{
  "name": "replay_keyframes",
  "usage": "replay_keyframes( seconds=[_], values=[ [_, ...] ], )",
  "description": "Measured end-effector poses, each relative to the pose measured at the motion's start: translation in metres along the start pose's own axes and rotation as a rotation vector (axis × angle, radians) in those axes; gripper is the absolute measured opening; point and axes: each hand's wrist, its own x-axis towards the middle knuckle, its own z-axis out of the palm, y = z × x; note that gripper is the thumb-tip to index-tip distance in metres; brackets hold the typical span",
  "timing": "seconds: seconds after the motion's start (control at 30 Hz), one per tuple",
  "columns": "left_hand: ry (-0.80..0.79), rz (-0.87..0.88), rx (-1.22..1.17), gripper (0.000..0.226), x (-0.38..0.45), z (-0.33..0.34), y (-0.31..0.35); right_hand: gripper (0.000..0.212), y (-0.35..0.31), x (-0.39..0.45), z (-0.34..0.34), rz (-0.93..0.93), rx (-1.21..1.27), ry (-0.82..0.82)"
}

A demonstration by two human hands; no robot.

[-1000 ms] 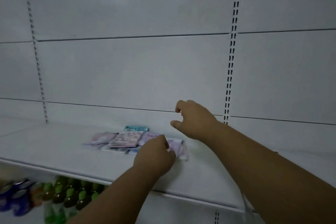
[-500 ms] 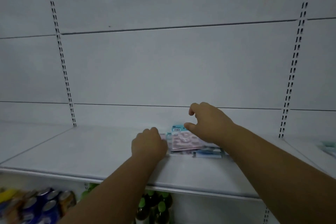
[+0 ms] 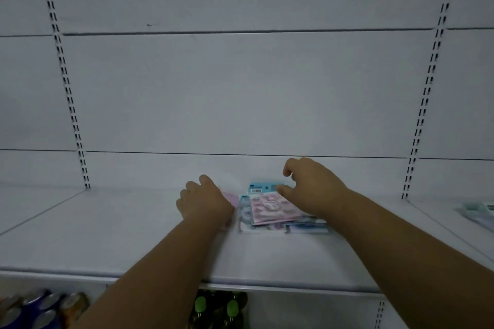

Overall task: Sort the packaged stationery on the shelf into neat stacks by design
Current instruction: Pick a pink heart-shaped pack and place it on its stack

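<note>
A loose pile of flat stationery packets (image 3: 270, 211) lies on the white shelf (image 3: 107, 235), with a pink patterned packet on top and a light blue header card (image 3: 263, 187) showing behind it. My left hand (image 3: 204, 201) rests at the pile's left edge, fingers curled over a pink packet (image 3: 231, 199) that it mostly hides. My right hand (image 3: 312, 189) hovers over the pile's right side, thumb and fingers spread and bent, thumb tip touching the top packet.
More pale green packets (image 3: 478, 212) lie on the shelf section at far right. Below the shelf stand green-capped bottles (image 3: 216, 307) and drink cans (image 3: 40, 307). The slotted back panel (image 3: 240, 88) rises behind the shelf.
The view swung left to centre the pile. My left hand slid a little left and back at the pile's edge; my right hand stayed spread over the right side.
</note>
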Motion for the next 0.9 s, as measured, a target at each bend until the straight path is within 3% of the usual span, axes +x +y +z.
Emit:
replay_keyframes(
  seconds=[0.1,0.23,0.33,0.5,0.73,0.9],
  values=[
    [0.032,-0.018,-0.408,0.059,-0.002,-0.006,0.009,0.033,0.011,0.003,0.002,0.035,0.02,-0.003],
    [0.014,0.001,-0.888,0.068,-0.015,-0.018,0.023,0.024,0.032,0.009,0.006,0.117,0.04,-0.014],
    [0.012,0.045,-1.189,0.066,-0.037,-0.032,0.036,0.027,0.047,0.012,0.015,0.186,-0.007,-0.094],
    [-0.014,0.183,-1.265,0.061,-0.068,-0.048,0.052,0.034,0.057,0.012,0.038,0.226,-0.098,-0.268],
    [-0.103,0.176,-1.293,0.058,-0.08,-0.04,0.055,0.037,0.073,0.006,0.041,0.356,-0.242,-0.193],
    [-0.135,0.164,-1.283,0.057,-0.085,-0.032,0.057,0.036,0.088,-0.007,0.035,0.497,-0.333,-0.26]
  ],
)
